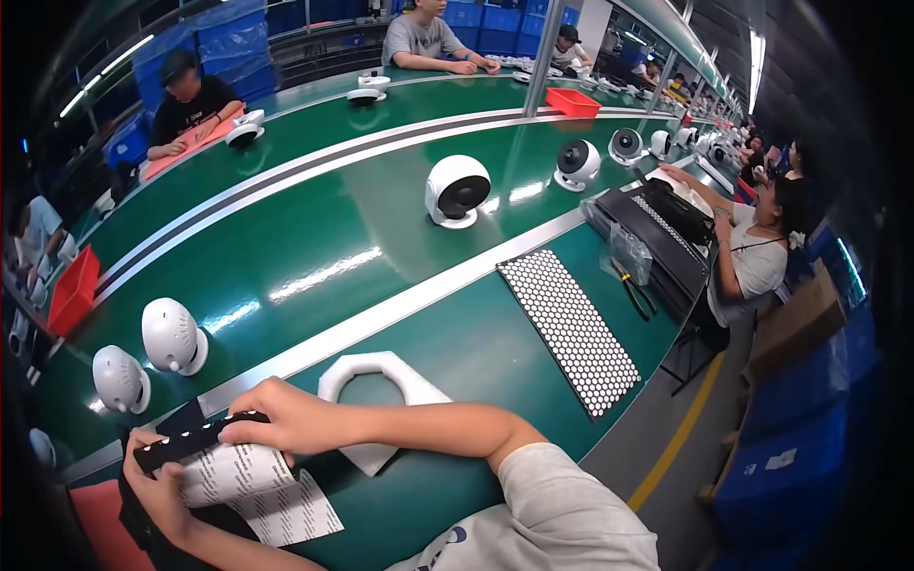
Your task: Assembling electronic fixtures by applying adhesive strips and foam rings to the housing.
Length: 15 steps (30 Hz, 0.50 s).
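Note:
At the lower left, a black sheet with white dots along its edge (195,443) is bent over between my hands. Printed white backing paper (233,476) curls away beneath it, and a loose flap hangs down to the right. My left hand (157,490) is closed round the sheet's left end, its thumb against the paper. From the right, my right hand (286,416) pinches the sheet's upper edge, thumb below and fingers behind. Under my right forearm lies a white foam frame with a round opening (424,388), partly covered by the arm.
A black sheet of white round pads (571,333) lies on the bench to the right, near yellow-handled pliers (630,285). White round fans (457,193) stand along the green belt (324,228), two (171,335) close by at left. Several co-workers sit along the line.

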Tool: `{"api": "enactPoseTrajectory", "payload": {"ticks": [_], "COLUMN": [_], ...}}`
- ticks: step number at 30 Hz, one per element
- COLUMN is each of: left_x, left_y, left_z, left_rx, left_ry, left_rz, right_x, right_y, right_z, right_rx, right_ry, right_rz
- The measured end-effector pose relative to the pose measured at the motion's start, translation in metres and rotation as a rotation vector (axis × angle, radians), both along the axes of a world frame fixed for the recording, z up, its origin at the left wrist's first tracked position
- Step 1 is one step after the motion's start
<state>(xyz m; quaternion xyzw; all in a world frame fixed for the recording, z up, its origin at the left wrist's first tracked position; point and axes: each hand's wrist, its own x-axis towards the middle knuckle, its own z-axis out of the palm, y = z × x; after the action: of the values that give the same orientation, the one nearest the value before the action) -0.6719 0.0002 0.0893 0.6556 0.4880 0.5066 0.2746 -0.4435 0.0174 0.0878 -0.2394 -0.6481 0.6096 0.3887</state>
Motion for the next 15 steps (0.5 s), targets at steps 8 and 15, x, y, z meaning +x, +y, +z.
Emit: {"api": "enactPoseTrajectory", "payload": {"ticks": [8,15], "left_x": [0.009,0.002], "left_y": [-0.012,-0.023], "left_z": [0.010,0.012], "left_rx": [-0.078,-0.069], "left_ry": [-0.050,-0.011], "left_rz": [0.032,-0.057], "right_x": [0.015,0.024], "right_y": [0.001,-0.014], "right_z": [0.008,0.021], "right_rx": [-0.101,0.181], "right_ry": [-0.029,-0.315], "right_rz": [0.203,0.083]}}
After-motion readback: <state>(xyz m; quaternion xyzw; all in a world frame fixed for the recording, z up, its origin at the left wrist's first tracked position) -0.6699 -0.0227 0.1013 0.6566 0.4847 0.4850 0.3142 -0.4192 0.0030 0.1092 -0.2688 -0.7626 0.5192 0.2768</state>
